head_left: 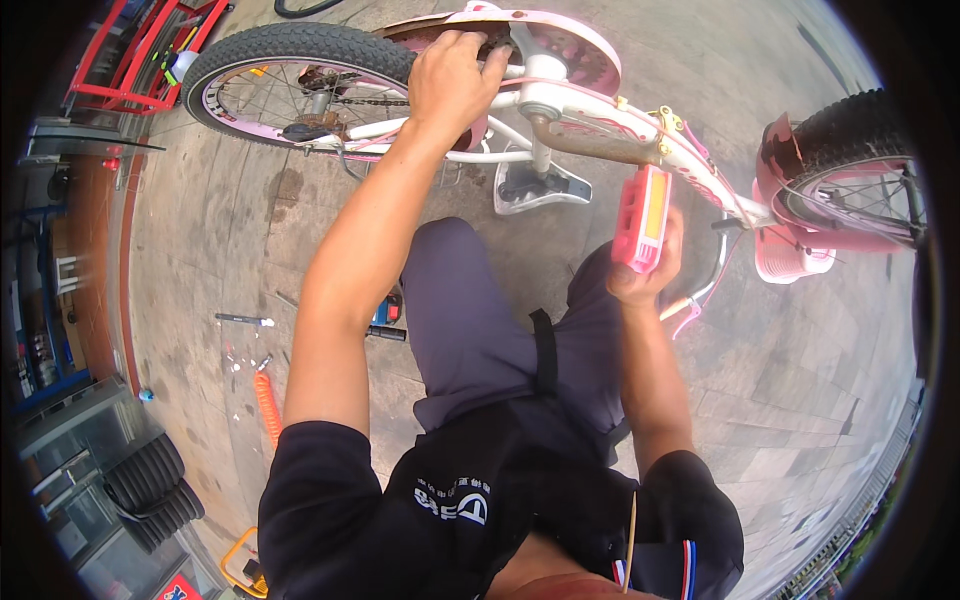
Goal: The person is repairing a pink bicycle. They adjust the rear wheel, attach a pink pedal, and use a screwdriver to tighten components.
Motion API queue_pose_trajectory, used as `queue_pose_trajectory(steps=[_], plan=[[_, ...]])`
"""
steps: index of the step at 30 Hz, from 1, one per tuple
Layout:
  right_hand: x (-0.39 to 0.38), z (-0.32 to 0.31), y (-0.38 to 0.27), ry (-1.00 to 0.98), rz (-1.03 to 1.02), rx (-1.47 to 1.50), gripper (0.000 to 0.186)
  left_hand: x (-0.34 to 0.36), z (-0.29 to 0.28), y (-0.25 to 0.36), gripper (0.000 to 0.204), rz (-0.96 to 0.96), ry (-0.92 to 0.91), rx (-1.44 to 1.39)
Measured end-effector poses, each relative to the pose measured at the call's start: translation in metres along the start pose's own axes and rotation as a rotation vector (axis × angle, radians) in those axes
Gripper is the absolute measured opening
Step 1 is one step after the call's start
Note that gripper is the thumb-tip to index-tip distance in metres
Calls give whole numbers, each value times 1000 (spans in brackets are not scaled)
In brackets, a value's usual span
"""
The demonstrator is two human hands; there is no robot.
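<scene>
A pink and white bicycle [700,185] stands upside down before me, its saddle [540,190] toward the ground. My left hand [455,85] curls over its frame beside the knobbly rear tyre [260,45], near the pink chain guard [595,50]; the fingertips are partly hidden. In my right hand [648,272] is a pink pedal [642,220] with a yellow-orange reflector, gripped from below and from the side. The pedal sits by the end of a brownish, worn crank arm [600,147].
The front wheel [850,140] and a pink basket [795,260] are at right. On the paving at left lie a dark pen-like tool [240,319], an orange coiled hose [267,405] and a blue-and-red tool [391,308]. A red rack [130,70] stands far left.
</scene>
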State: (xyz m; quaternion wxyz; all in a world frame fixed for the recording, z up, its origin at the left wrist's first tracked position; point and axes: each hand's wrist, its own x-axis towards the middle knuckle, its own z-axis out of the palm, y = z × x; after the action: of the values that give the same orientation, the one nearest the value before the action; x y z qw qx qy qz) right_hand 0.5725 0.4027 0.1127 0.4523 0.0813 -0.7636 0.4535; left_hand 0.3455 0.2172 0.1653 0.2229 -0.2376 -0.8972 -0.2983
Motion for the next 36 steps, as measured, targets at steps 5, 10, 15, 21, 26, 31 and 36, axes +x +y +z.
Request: queue_pose_trajectory(steps=[5,10,15,21,26,31,36], plan=[[-48,-3,20,-52,244,18,88,-13,15,-3,50,179,136,-113],[-49,7,6,78,433,220,77,-22,25,-4,51,190,184,-86],[-63,-4,11,186,583,478,69,-21,29,-4,53,160,180,-111],[-50,0,-2,352,471,394,59,-22,30,-2,53,92,179,-109],[8,-13,-39,33,699,159,76,-21,24,-1,53,105,192,-109],[42,-6,-43,-252,947,103,65,-22,26,3,52,87,205,-137],[45,-2,-46,-390,997,27,61,-26,21,6,52,77,195,-142]])
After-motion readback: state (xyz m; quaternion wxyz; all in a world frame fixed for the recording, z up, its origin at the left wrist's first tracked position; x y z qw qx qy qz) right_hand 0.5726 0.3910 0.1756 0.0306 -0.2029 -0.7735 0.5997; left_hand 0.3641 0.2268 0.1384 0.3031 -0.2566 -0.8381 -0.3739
